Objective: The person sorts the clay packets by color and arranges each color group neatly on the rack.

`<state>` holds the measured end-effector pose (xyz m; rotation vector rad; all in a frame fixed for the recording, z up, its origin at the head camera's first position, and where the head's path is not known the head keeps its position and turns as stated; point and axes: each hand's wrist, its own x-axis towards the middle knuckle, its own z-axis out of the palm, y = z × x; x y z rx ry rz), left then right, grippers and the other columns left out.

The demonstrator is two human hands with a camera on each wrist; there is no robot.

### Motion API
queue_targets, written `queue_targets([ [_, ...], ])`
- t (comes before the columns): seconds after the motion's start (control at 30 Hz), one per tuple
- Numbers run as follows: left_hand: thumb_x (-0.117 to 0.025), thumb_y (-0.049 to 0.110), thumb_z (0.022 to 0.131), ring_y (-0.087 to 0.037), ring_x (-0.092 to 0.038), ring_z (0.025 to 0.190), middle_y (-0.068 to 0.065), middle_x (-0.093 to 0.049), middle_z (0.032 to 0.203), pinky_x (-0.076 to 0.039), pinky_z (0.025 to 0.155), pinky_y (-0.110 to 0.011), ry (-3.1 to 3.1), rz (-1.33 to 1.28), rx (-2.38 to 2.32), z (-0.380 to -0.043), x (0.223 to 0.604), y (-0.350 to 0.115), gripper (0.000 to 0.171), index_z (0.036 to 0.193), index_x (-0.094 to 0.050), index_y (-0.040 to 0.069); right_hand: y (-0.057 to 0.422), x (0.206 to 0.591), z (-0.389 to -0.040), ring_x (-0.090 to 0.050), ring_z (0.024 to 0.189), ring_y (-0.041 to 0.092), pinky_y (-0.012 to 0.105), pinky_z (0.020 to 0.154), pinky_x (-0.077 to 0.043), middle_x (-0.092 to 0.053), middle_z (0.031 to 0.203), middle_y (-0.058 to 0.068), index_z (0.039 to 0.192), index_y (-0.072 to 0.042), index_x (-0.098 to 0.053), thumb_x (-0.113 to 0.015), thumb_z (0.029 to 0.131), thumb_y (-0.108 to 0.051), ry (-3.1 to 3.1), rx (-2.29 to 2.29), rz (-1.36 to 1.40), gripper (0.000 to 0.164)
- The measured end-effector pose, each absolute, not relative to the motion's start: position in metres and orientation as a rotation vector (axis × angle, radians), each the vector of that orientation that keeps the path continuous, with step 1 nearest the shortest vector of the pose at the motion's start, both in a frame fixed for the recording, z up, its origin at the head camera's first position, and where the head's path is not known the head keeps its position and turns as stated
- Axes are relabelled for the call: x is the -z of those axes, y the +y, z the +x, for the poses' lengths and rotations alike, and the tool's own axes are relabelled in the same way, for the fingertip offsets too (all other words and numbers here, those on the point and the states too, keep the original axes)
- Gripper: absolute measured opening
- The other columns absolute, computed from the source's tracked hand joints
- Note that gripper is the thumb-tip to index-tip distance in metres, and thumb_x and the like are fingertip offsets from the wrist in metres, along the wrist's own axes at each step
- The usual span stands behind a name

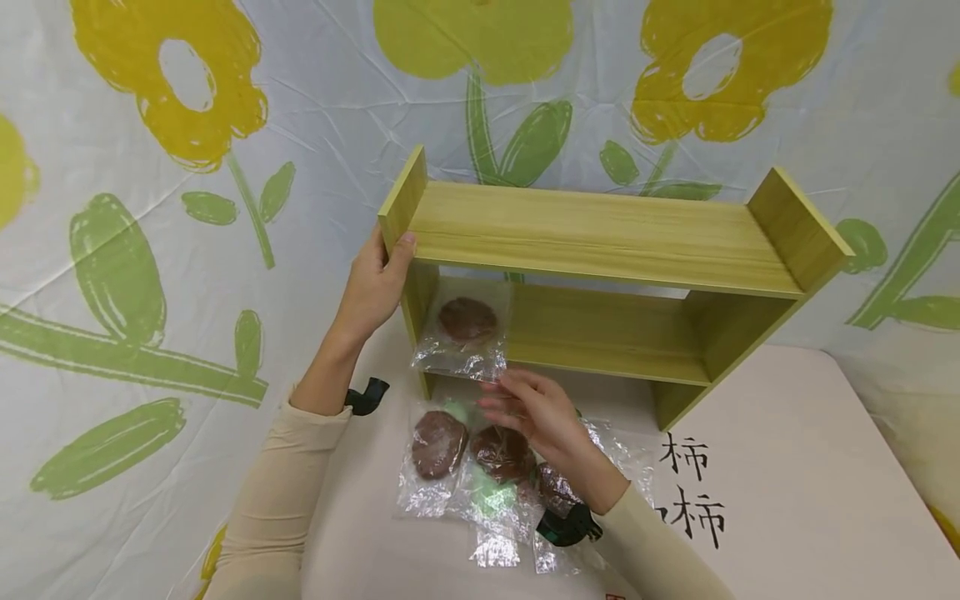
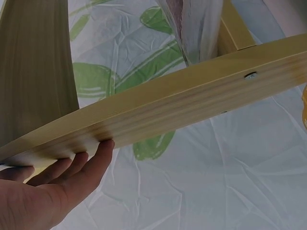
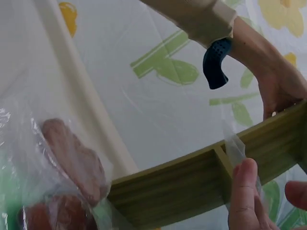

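Observation:
My left hand (image 1: 375, 282) grips the left side panel of a wooden two-tier shelf (image 1: 600, 237), thumb over its front edge; in the left wrist view the fingers (image 2: 98, 165) lie along the panel's outer face. On the lower tier, at the left end, a clear plastic bag (image 1: 489, 360) holds a flat, round reddish-brown piece that looks like a dried persimmon (image 1: 467, 320). The bag's front edge hangs over the board. My right hand (image 1: 542, 412) is at that edge, fingers fairly straight; in the right wrist view the thumb (image 3: 297, 194) stands apart from them.
Several more bagged brown pieces (image 1: 438, 445) lie on the pale table (image 1: 757, 400) below the shelf, partly under the right hand. Black brush characters (image 1: 697, 512) mark the table on the right. A flower-printed cloth (image 1: 315, 108) hangs behind.

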<state>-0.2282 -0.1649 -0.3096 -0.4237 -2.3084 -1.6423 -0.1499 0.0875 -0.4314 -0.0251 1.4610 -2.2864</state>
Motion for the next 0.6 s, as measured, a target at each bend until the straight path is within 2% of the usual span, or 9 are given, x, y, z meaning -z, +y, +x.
queue_targets([
  [0.27,-0.045,0.041,0.106,-0.028,-0.053,0.117,-0.016,-0.054,0.134,-0.044,0.094,-0.054,-2.292,-0.446,1.65,-0.229,0.311,-0.164,0.052,0.151,-0.04,0.014,0.123,0.433,-0.13,-0.057,0.115,0.046,0.048,0.092,-0.051,-0.06,0.129,0.021,0.14,0.004,-0.048,-0.061,0.102,-0.022,1.771,2.152,-0.272,0.048],
  [0.47,-0.045,0.042,0.106,-0.028,-0.053,0.117,-0.016,-0.054,0.134,-0.044,0.094,-0.054,-2.298,-0.429,1.646,-0.23,0.311,-0.163,0.053,0.151,-0.039,0.015,0.154,0.428,-0.118,-0.06,0.113,0.04,0.045,0.09,-0.052,-0.061,0.128,0.02,0.138,0.002,-0.051,-0.061,0.102,-0.019,2.0,2.104,-0.328,0.042],
  [0.6,-0.046,0.043,0.106,-0.028,-0.053,0.118,-0.015,-0.054,0.135,-0.043,0.095,-0.054,-2.304,-0.409,1.642,-0.229,0.312,-0.164,0.054,0.152,-0.039,0.016,0.172,0.429,-0.111,-0.063,0.111,0.036,0.041,0.088,-0.053,-0.061,0.127,0.02,0.137,0.004,-0.05,-0.059,0.103,-0.016,2.108,2.077,-0.367,0.041],
])
